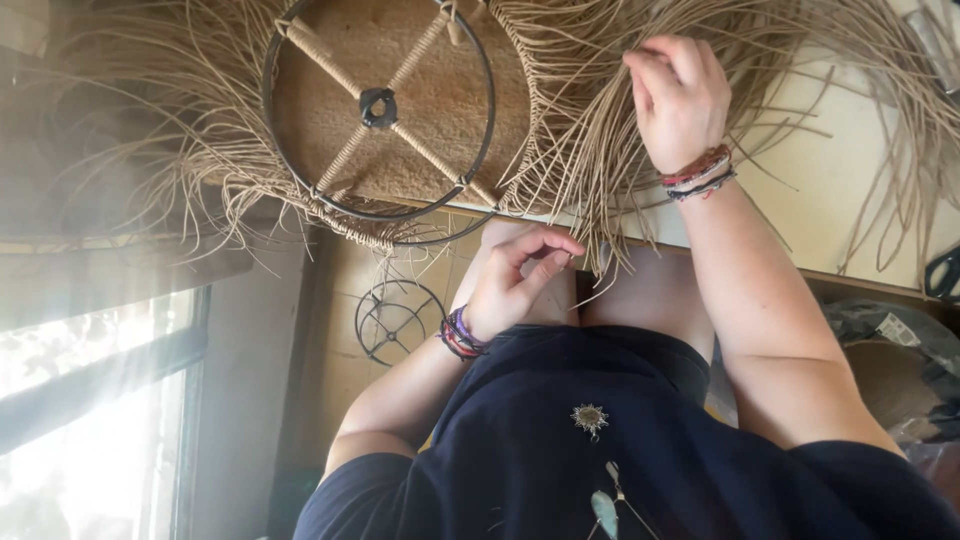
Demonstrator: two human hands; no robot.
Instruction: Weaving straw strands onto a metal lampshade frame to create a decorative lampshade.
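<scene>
A round black metal frame point(380, 105) with cross spokes wrapped in tan fibre lies on the table at the top. Long tan straw strands point(580, 150) fan out from its woven edge and hang over the table's front. My right hand point(680, 95) is up among these strands to the right of the frame, its fingers closed around a bundle of them. My left hand point(515, 280) is lower, just below the table edge, with thumb and forefinger pinched on the ends of a few hanging strands. Both wrists carry several bracelets.
A smaller black wire ring frame point(400, 320) lies on the floor below the table. The pale yellow table top point(810, 190) runs to the right, with dark scissors point(942, 272) at its right edge. Crumpled plastic bags point(890, 335) sit lower right. A bright window point(90, 420) is at the left.
</scene>
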